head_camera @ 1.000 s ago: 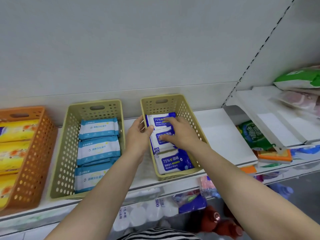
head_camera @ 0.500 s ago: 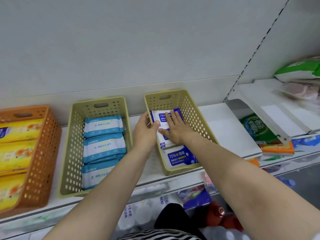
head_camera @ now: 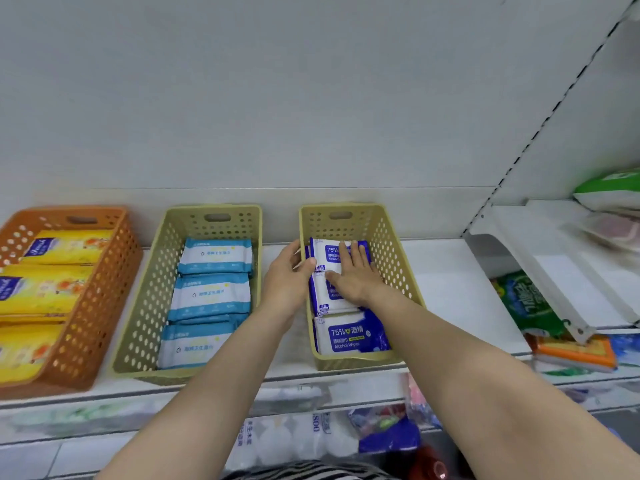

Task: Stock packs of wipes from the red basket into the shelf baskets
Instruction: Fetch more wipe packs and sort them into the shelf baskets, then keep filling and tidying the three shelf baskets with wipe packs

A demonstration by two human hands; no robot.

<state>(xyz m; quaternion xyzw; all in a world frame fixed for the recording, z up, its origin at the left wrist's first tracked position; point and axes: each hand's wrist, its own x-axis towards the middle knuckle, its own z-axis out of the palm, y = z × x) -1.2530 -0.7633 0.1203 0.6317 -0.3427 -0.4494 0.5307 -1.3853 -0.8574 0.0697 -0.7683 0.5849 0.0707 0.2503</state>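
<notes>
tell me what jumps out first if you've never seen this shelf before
Both hands meet at the right beige basket: the right hand lies flat on the rear blue alcohol wipes, and the left hand holds the basket's left wall, thumb over the rim. To the left sit a beige basket of teal packs and an orange basket of yellow packs.

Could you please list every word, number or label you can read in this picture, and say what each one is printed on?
"75%" and "Alcohol Wipes": front blue pack in the right beige basket.
"75%" and "Alcoh…", partly covered by the right hand: rear blue pack, same basket.
"800", turned sideways: white packs on the lower shelf.
Chinese characters on the light blue packs, yellow packs and green pack: too blurred to read.
</notes>
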